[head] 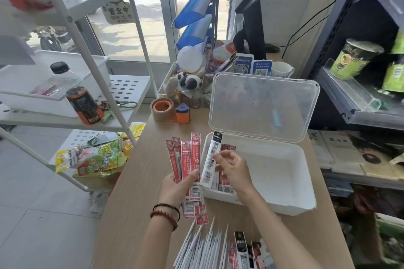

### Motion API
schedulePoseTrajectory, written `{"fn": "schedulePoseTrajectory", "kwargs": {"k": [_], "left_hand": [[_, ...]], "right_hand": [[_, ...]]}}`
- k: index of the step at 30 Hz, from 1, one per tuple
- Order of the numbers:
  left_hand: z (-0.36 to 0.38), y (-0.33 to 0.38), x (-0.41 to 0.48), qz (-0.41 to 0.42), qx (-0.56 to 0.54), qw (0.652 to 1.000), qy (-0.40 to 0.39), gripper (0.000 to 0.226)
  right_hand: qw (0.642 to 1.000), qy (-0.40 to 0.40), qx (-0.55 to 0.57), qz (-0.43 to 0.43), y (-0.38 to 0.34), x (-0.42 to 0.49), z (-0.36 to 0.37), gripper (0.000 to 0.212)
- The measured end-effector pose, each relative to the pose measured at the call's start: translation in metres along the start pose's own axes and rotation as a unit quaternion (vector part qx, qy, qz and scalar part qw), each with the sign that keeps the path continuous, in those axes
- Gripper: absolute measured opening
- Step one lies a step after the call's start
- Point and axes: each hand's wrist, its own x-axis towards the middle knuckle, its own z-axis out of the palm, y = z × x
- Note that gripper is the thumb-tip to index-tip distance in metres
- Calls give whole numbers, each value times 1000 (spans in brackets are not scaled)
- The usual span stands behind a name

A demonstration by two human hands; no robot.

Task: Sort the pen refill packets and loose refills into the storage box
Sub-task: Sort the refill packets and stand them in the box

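Observation:
My left hand (178, 183) grips a fan of several red refill packets (185, 159) above the wooden table. My right hand (232, 169) pinches a white packet with a black top (211, 158), upright over the left end of the white storage box (290, 192). The box lid (262, 107) stands open behind it. A few red packets (226, 184) lie inside the box at its left end, partly hidden by my right hand. Loose white refills (203, 244) lie in a bundle at the near table edge, with more black and red packets (243, 251) beside them.
A tape dispenser (162, 109) and an orange sharpener (183, 113) stand behind the packets. A clear organiser with toys (185, 81) and QR code stands (251, 67) fill the back. A white shelf rack (91, 94) with a bottle (83, 98) and snack bags (98, 157) is left; goods shelves are right.

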Motion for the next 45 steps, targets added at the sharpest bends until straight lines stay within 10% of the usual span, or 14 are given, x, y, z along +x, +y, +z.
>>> {"fn": "schedulePoseTrajectory", "kwargs": {"k": [5, 24, 45], "left_hand": [[-6, -1, -4, 0, -16, 1000, 5, 17], [-15, -5, -10, 25, -22, 999, 25, 23], [33, 1, -37, 51, 81, 988, -120, 30]], "right_hand": [[995, 102, -2, 23, 5, 7, -3, 15], [883, -30, -468, -16, 7, 25, 8, 56], [987, -50, -152, -11, -45, -57, -41, 20]]}}
